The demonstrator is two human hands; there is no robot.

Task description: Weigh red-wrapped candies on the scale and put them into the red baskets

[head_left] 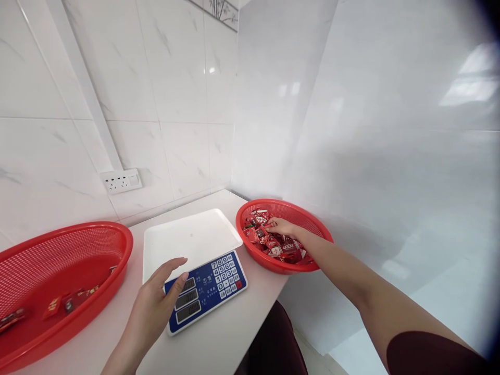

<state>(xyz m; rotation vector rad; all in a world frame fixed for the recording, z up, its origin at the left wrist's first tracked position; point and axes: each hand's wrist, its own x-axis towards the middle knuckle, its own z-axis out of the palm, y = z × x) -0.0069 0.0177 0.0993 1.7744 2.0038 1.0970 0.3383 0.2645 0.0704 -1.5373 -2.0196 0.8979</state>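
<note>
Seemingly unfinished: the sparse basket [58, 255] left of the scale [207, 281] holds few packets [76, 299], the fuller basket [295, 211] right of it many, right hand [284, 227] within, grasp unclear, left hand [154, 299] free.

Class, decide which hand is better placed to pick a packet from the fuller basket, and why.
Probably the right hand: it lies at the red packets inside the fuller basket, whereas the left hand is over the scale.

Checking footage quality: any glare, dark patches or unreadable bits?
Head view throughout: bright glare on the glossy grey wall; upper-right corner dark; keypad digits legible on the blue-and-white plastic scale; small print on the shiny red packets unreadable.
</note>
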